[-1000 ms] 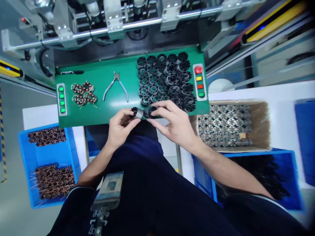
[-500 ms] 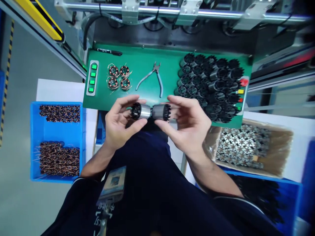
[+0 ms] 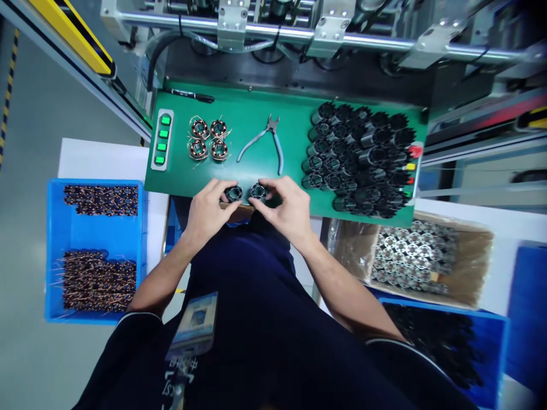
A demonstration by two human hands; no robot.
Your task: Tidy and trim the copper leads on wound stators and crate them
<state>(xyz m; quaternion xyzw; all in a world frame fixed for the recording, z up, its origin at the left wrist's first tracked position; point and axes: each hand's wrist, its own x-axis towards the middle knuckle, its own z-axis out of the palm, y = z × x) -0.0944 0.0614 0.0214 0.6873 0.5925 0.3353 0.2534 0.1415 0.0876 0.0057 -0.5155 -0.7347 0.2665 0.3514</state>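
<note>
At the front edge of a green work board (image 3: 256,171), my left hand (image 3: 207,209) pinches a stator core (image 3: 233,194) between thumb and fingers. It is a short metal cylinder with a black toothed end cap, its open end facing up. My right hand (image 3: 285,206) grips a similar stator core with a black cap (image 3: 258,192) just to the right, also end up. A small gap separates the two. Whether they rest on the board cannot be told. Beyond them lie blue-handled cutting pliers (image 3: 272,139), opened, and several copper-wound stators (image 3: 208,138).
Rows of black-capped cores (image 3: 354,162) cover the board's right side. A marker (image 3: 192,95) and green buttons (image 3: 162,140) are at left. A blue bin (image 3: 96,230) holds wound stators; a lined carton (image 3: 470,267) holds metal cores. Machine rails (image 3: 277,34) span the back.
Both hands have tipped the cores from lying sideways, end to end, to open ends up. The hands have drawn closer together, the right moving left, and the cores now stand slightly apart.
</note>
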